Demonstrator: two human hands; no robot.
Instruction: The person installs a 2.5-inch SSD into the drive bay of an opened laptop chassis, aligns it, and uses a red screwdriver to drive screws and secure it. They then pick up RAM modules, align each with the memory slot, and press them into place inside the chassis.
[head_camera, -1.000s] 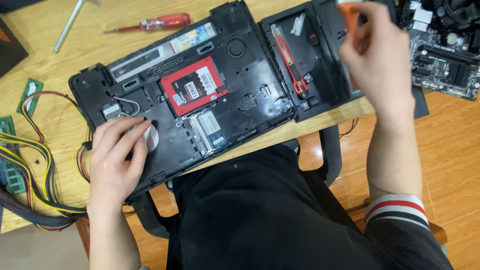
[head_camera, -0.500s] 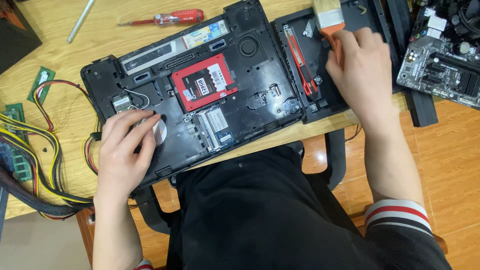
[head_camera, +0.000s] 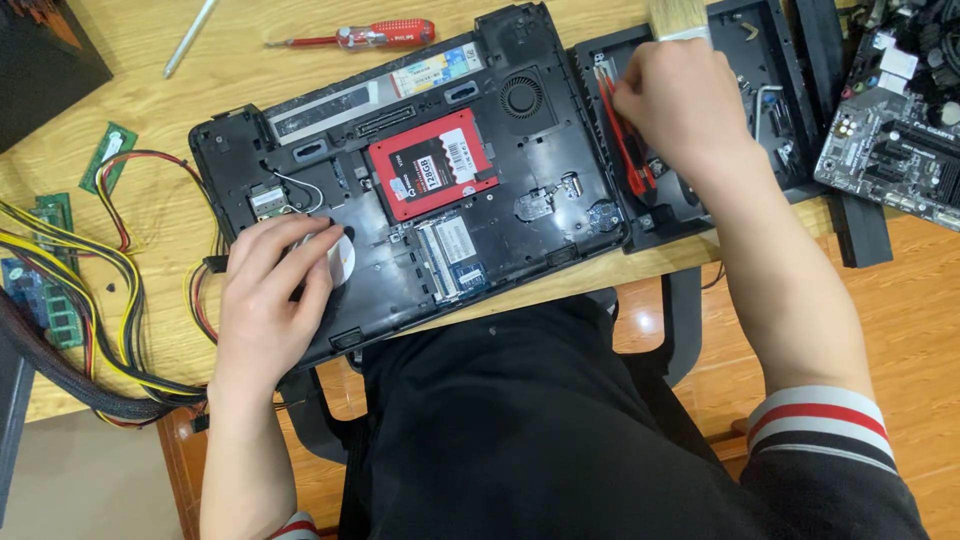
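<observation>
An opened black laptop base is laid upside down on the wooden bench, its near edge hanging just over the bench's front. The left hand is pressed flat on the base's near left corner, fingers spread and nothing gripped; a round white part is partly covered beside the fingertips. A red drive is seated in the middle of the base, with memory slots just below it and a round fan vent above right.

Over to the right, a black tray of tools is set against the laptop's right edge. The right hand is curled over it, the grip closed, seemingly on a pale brush whose bristles stick out beyond the knuckles; the handle is hidden, so the hold cannot be confirmed. A red-handled tool lies in the tray under that hand.

A red screwdriver is lying at the far edge, bundled cables at the left, a circuit board at the far right.
</observation>
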